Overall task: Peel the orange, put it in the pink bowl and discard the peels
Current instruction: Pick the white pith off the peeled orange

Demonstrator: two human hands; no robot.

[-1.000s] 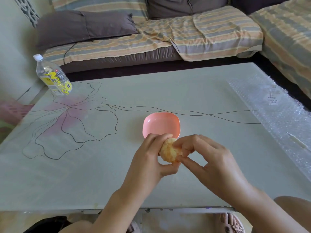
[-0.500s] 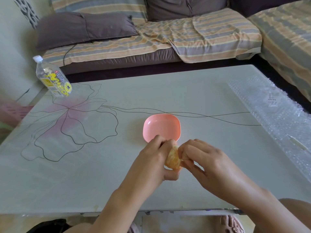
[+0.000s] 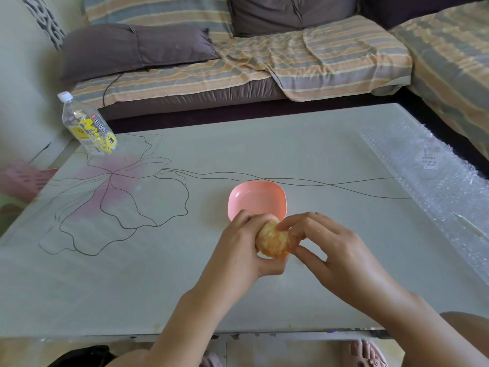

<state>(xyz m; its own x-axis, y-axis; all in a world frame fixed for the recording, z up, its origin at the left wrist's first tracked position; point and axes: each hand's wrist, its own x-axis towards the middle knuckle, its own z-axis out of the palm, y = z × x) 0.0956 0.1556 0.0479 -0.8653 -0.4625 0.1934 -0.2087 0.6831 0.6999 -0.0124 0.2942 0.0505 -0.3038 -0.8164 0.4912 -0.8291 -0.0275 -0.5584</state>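
An orange (image 3: 272, 241), its pale pith and segments showing, sits between both hands just above the table, close to the near rim of the pink bowl (image 3: 258, 198). My left hand (image 3: 242, 249) cups it from the left and below. My right hand (image 3: 328, 247) touches its top right side with thumb and fingertips. The bowl holds nothing. No loose peel shows on the table.
The pale glass table (image 3: 185, 274) bears a flower drawing. A water bottle (image 3: 88, 127) stands at its far left corner. Bubble wrap (image 3: 434, 181) covers the right side. A striped sofa (image 3: 291, 56) runs behind and to the right.
The orange has turned in my hands and more of its bare surface faces up. My right fingers shifted from its right side to its top.
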